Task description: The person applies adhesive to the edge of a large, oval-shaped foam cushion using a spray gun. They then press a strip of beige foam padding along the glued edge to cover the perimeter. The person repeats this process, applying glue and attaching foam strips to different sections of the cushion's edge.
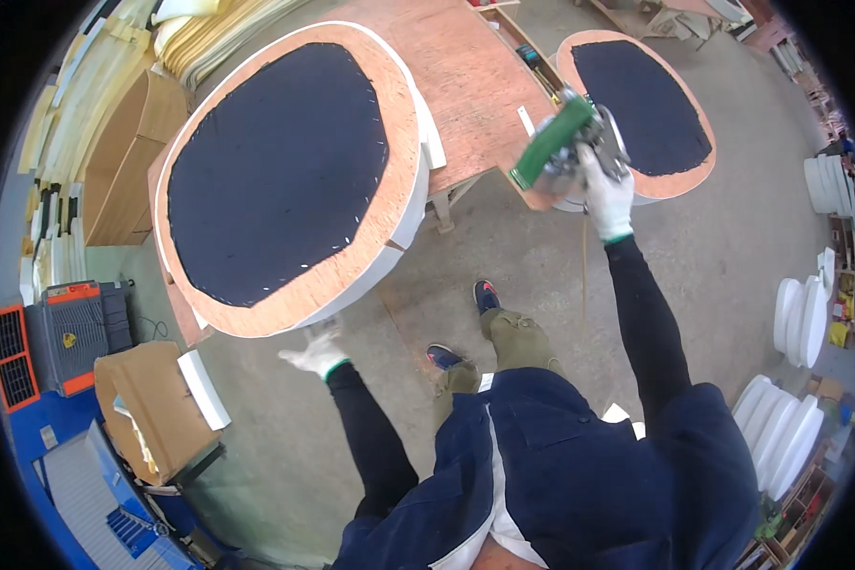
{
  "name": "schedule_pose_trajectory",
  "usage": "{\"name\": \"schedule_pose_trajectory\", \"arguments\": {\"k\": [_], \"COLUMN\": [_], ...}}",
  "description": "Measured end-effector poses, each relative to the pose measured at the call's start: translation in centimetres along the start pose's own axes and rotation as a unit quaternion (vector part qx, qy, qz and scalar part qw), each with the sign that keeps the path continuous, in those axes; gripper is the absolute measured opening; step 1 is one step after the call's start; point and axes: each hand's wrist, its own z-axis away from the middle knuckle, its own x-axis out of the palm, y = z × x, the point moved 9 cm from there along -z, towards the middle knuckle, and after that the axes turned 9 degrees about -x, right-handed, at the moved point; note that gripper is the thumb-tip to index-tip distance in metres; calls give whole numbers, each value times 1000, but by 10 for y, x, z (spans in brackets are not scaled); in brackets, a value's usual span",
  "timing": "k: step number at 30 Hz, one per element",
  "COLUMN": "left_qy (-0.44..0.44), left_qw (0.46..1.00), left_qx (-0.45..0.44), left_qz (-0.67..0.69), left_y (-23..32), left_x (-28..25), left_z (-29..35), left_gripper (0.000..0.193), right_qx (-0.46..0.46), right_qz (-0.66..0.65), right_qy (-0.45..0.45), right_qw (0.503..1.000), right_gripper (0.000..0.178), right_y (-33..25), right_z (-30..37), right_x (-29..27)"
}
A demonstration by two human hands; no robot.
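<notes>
My right hand (606,195), in a white glove, is closed around a green and silver pneumatic staple gun (556,142), blurred by motion; a thin hose hangs below it. The tool is held up just left of a smaller rounded wooden piece (698,180) with a black fabric centre (641,109). My left hand (318,353), also gloved, has its fingers spread beside the lower edge of a large rounded wooden piece (404,180). Whether it touches that edge I cannot tell. Black fabric (275,171) covers the large piece's middle, with small staples along its border.
A plywood worktable (456,85) carries the large piece; a narrow tray (518,43) with tools runs along its right side. Cardboard boxes (152,404), an orange-grey machine (76,332) and foam sheets (209,43) line the left. White rounded panels (779,437) stand at right.
</notes>
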Motion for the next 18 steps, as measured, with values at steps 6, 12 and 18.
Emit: {"name": "schedule_pose_trajectory", "arguments": {"k": [6, 12, 18], "left_qy": [-96, -45, -47], "left_qw": [995, 993, 993], "left_qx": [-11, -17, -32], "left_qz": [-6, -104, -105], "left_y": [58, 92, 94], "left_x": [17, 21, -1], "left_z": [-14, -56, -80], "left_gripper": [123, 123, 116], "right_qx": [-7, 108, 129], "right_qz": [33, 72, 62], "right_qy": [20, 2, -27], "right_qw": [999, 991, 989], "right_gripper": [24, 30, 44], "right_y": [-15, -27, -44], "right_z": [89, 173, 245], "right_x": [-40, -35, -26]}}
